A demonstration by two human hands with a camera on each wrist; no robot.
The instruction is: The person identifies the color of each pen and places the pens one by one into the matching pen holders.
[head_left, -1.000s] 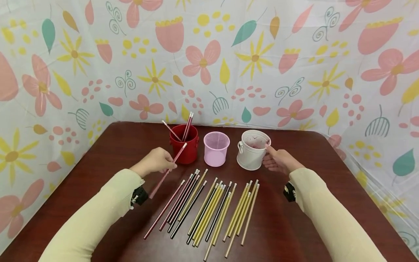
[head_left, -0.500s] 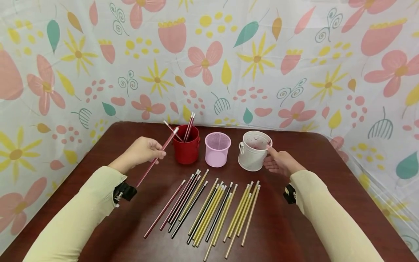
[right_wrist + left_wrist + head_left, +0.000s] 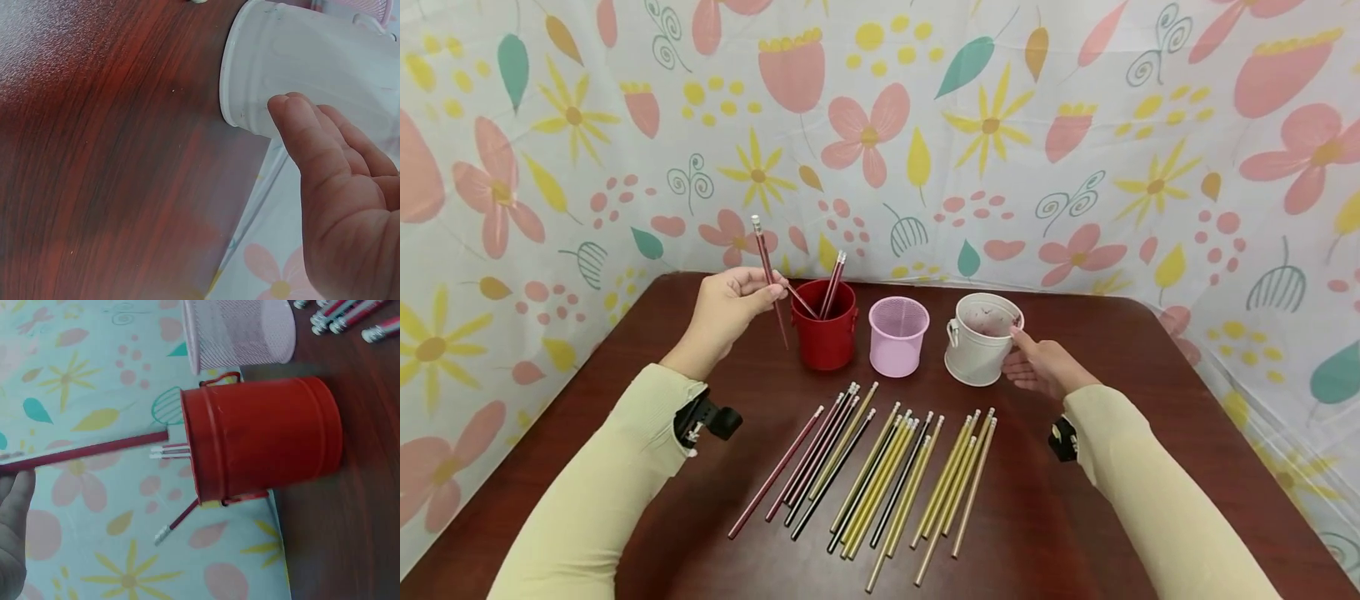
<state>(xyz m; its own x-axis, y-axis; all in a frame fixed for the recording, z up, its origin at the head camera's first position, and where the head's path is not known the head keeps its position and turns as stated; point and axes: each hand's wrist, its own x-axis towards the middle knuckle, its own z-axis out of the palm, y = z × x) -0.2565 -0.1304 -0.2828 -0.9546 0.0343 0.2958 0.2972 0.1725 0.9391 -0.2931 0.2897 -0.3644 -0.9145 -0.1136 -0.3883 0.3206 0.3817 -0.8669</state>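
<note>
In the head view my left hand (image 3: 726, 308) pinches a red pencil (image 3: 764, 258) between thumb and fingers, its white eraser end up. This pencil stands nearly upright just left of the red bucket (image 3: 826, 342). In the left wrist view the lower end of the pencil (image 3: 94, 448) overlaps the backdrop near the mouth of the bucket (image 3: 269, 434). Several red pencils (image 3: 832, 287) lean inside the bucket. At the white bucket (image 3: 973, 358) my right hand (image 3: 1045, 367) has its thumb at the rim and its straight fingers (image 3: 306, 128) along the outer wall.
Between the two buckets stands a pink mesh cup (image 3: 897, 346). Red, black and gold pencils (image 3: 880, 487) lie in a loose row on the dark wooden table (image 3: 1037, 517). A flowered cloth backdrop (image 3: 880, 208) stands behind the table.
My left hand first drew back left from the red bucket, then moved forward and up. The pencil has swung from slanted to nearly upright. My right hand stays at the white bucket.
</note>
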